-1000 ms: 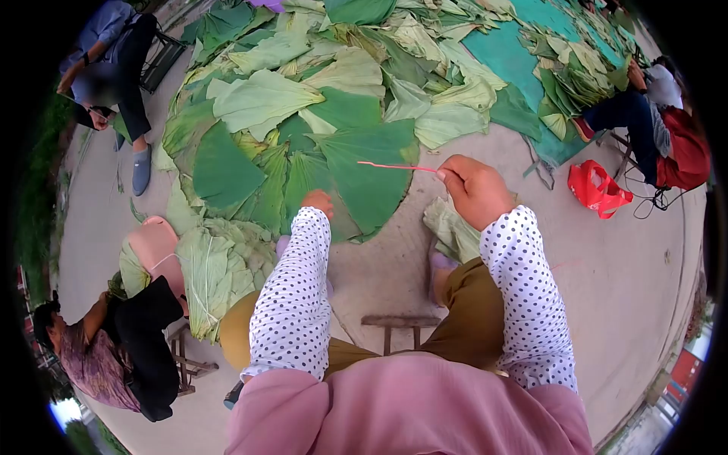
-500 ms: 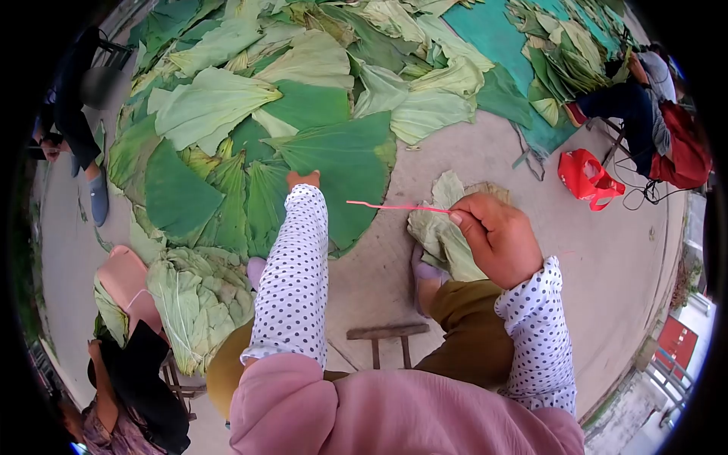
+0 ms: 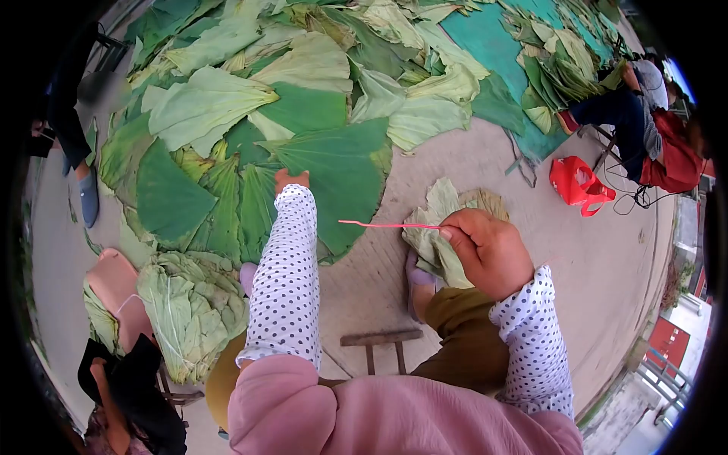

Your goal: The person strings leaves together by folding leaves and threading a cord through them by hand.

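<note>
Over leaf pile | left hand on big leaf, fingers hidden, grip unclear | right hand fingers pinch pink strip

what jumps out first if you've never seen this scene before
A huge spread of green leaves covers the ground ahead, filling the top half of the view. The left hand reaches onto a big dark leaf at the pile's near edge, while the right hand pinches a thin pink string over the bare ground. A red bag lies at right.
</note>
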`<state>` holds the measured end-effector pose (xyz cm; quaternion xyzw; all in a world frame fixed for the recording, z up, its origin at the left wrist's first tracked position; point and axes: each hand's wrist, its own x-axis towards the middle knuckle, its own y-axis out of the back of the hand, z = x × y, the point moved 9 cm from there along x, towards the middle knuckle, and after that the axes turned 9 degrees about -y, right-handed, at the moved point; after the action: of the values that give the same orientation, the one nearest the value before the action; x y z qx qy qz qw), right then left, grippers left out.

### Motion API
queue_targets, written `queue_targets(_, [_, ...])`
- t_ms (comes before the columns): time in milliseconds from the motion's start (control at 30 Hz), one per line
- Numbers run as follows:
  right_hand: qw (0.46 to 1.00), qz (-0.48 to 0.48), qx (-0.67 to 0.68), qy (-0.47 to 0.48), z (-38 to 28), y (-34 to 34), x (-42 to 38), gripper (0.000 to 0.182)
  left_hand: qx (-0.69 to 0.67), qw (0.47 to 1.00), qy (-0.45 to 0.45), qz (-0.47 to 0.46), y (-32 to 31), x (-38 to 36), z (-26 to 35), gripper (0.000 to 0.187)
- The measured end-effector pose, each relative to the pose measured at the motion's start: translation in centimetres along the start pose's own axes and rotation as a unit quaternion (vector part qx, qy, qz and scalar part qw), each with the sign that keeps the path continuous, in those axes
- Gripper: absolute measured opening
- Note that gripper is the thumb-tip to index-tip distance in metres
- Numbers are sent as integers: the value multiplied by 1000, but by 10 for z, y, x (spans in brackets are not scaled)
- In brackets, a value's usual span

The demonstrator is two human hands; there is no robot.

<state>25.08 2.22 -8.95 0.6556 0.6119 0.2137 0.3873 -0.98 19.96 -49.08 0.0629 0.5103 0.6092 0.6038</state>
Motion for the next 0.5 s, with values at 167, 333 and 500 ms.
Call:
queue_targets(167, [1000, -5, -11, 0, -4, -5, 5, 9, -3, 999, -27, -44, -14, 7, 1, 34])
queue_targets(333, [1000, -12, -8, 9, -6, -11, 8, 8, -266, 958, -97, 55, -23, -10, -3, 20])
queue_targets(500, [999, -11, -33, 21, -10, -14, 8, 7, -501, 857, -109, -40, -55, -58, 3, 21])
